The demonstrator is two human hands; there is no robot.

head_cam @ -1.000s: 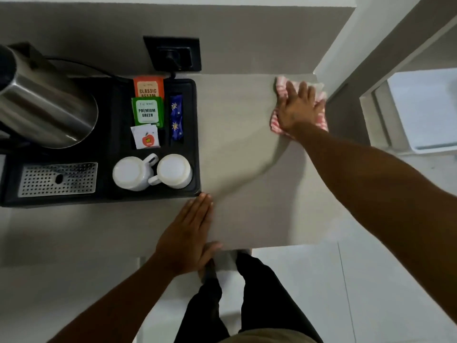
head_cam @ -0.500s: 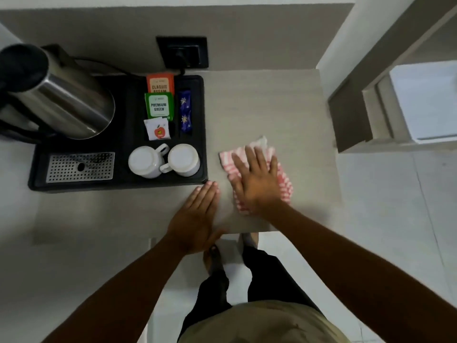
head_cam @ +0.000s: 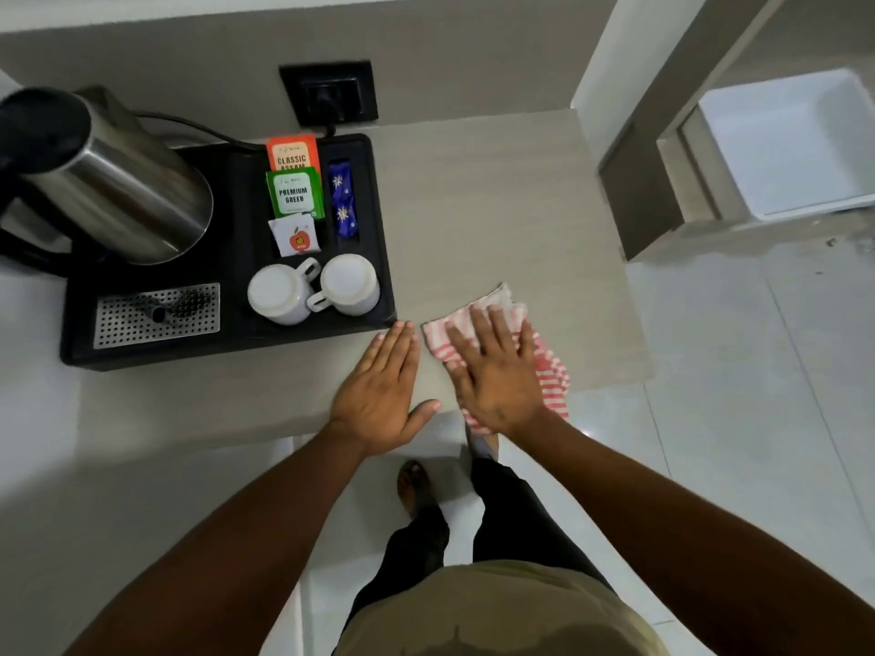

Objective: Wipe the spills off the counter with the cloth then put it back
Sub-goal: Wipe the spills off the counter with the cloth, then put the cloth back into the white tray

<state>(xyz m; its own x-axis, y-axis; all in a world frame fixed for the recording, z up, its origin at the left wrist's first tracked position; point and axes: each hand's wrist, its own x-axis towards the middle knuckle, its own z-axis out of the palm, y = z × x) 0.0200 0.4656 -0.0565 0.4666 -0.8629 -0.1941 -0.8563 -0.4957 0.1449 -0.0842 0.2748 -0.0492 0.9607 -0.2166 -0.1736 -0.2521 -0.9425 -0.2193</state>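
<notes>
A red-and-white striped cloth (head_cam: 549, 366) lies on the grey counter (head_cam: 497, 220) at its front edge, partly hanging over it. My right hand (head_cam: 497, 371) presses flat on the cloth, fingers spread and pointing away from me. My left hand (head_cam: 379, 385) rests flat on the bare counter just left of the cloth, fingers together, holding nothing. No spill shows on the counter surface.
A black tray (head_cam: 379, 229) on the left holds a steel kettle (head_cam: 109, 182), tea sachets (head_cam: 294, 194), two upturned white cups (head_cam: 315, 288) and a drip grate (head_cam: 156, 314). A wall socket (head_cam: 329, 94) is behind. The counter ends at right above a tiled floor (head_cam: 734, 395).
My right hand has dragged the cloth from the far right corner of the counter back to the front edge near my left hand. The left hand has stayed put.
</notes>
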